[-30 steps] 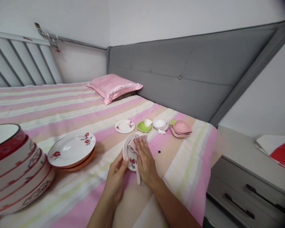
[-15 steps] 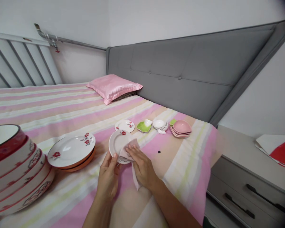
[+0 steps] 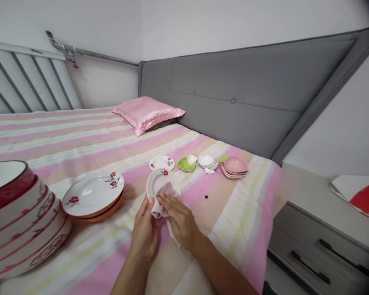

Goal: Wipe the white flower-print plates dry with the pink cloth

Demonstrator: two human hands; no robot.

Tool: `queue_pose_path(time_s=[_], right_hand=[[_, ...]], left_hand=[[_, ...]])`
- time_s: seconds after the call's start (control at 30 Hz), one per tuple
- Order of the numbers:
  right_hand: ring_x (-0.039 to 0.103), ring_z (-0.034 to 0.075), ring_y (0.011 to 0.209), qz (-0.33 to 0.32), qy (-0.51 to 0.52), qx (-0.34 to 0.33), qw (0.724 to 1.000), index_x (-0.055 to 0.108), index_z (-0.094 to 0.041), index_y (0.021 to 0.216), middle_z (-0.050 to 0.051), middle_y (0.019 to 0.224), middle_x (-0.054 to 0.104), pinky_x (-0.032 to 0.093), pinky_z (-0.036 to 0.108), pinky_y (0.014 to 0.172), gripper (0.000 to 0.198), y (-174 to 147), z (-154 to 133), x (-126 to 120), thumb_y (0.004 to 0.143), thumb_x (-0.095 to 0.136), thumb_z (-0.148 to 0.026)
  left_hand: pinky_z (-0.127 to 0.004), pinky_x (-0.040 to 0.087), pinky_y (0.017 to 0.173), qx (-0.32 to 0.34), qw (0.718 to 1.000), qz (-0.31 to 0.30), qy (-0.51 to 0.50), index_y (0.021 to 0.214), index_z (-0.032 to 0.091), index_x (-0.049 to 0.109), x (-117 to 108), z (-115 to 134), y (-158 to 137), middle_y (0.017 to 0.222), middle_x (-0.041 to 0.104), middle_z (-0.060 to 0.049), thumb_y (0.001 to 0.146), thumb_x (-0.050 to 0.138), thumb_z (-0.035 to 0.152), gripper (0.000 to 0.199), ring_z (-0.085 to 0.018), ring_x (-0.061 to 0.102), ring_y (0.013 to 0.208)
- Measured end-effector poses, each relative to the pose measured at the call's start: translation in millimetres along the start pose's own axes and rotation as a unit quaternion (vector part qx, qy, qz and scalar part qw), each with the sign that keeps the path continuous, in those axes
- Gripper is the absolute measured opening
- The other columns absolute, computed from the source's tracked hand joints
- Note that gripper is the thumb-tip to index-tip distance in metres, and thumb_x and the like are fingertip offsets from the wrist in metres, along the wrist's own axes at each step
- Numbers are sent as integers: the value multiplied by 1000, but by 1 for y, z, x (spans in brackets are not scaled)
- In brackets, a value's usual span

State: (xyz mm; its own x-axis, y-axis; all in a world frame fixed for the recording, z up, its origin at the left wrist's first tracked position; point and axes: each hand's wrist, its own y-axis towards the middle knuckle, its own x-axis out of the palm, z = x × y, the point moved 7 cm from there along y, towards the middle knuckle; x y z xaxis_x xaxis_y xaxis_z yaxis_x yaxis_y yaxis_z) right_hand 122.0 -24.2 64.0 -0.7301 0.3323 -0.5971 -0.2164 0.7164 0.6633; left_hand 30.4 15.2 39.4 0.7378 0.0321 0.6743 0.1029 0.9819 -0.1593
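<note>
A small white plate (image 3: pixel 153 179) with a red flower on its rim is tilted above the bed, and my left hand (image 3: pixel 144 227) grips its near left edge, thumb on top. My right hand (image 3: pixel 180 219) presses a pale pink cloth (image 3: pixel 168 189) onto the plate's face; part of the cloth dangles below. The cloth and fingers cover much of the plate. Just behind it lies another flowered plate (image 3: pixel 161 162) on the bedspread. A green leaf-shaped dish (image 3: pixel 186 164) and a few small white dishes (image 3: pixel 206 160) sit to its right.
Stacked red-and-white bowls (image 3: pixel 24 225) stand at the left, beside large flowered plates (image 3: pixel 94 193) on orange-sided ones. Pink dishes (image 3: pixel 236 164) are piled near the headboard (image 3: pixel 233 90). A pink pillow (image 3: pixel 149 112) lies further back. A grey nightstand (image 3: pixel 322 205) stands at the right.
The plate, held by my left hand, has shifted slightly right. My right hand has moved the cloth a little left and down across it.
</note>
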Motion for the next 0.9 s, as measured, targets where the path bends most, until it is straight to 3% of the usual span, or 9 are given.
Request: queue_pose_path(time_s=[0.27, 0.57, 0.77, 0.9], right_hand=[[28, 18, 136, 31, -22, 34, 999, 27, -22, 143, 2, 145, 36, 33, 41, 110, 55, 0, 3, -9, 90, 31, -13], [27, 20, 137, 92, -22, 50, 994, 23, -22, 144, 3, 147, 32, 30, 43, 111, 53, -1, 13, -15, 92, 27, -15], [29, 20, 136, 112, -29, 66, 991, 23, -23, 144, 3, 148, 31, 30, 45, 111, 55, 0, 19, -18, 91, 28, -13], [28, 20, 136, 118, -42, 91, 988, 23, -22, 144, 3, 147, 32, 30, 45, 111, 57, -1, 25, -19, 89, 29, -11]], left_hand=[[-27, 48, 86, -17, 993, -67, 93, 118, 28, 61, 9, -13, -7, 125, 61, -6, 75, 67, 32, 44, -19, 61, 103], [-37, 40, 100, 25, 976, -134, 169, 120, 22, 60, 13, -15, -8, 125, 60, -10, 79, 62, 37, 44, -26, 47, 123], [-36, 38, 100, 18, 976, -137, 170, 122, 26, 59, 18, -14, -11, 129, 58, -7, 80, 60, 38, 43, -23, 54, 115], [-37, 36, 103, 19, 973, -145, 178, 125, 24, 56, 18, -13, -11, 130, 57, -8, 82, 59, 37, 45, -25, 49, 121]])
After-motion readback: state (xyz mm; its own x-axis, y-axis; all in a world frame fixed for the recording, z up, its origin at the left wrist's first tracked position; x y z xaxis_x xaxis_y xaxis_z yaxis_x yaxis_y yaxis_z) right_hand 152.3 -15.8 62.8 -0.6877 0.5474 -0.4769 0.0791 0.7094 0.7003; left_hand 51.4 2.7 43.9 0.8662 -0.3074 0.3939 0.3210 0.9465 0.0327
